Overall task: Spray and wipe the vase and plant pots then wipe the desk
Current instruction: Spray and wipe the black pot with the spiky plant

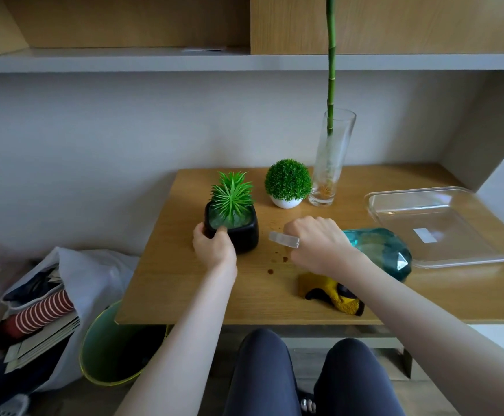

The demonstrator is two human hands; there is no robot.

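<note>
The black square pot with its spiky green plant stands near the left front of the wooden desk and is gripped at its near-left corner by the left hand, thumb hooked over the rim. It is judged best kept pinned so it cannot slide when sprayed. To its right, the teal spray bottle is grasped by the right hand, fingers wrapped at the neck, the clear nozzle aimed toward the pot. The mist is best directed at the glazed wall, not the foliage. A few brown spots lie on the desk between the 2 hands. The yellow cloth lies crumpled just below the right wrist, within reach for wiping. Behind stand the white pot with its ball plant and the glass vase, apparently not yet treated.
</note>
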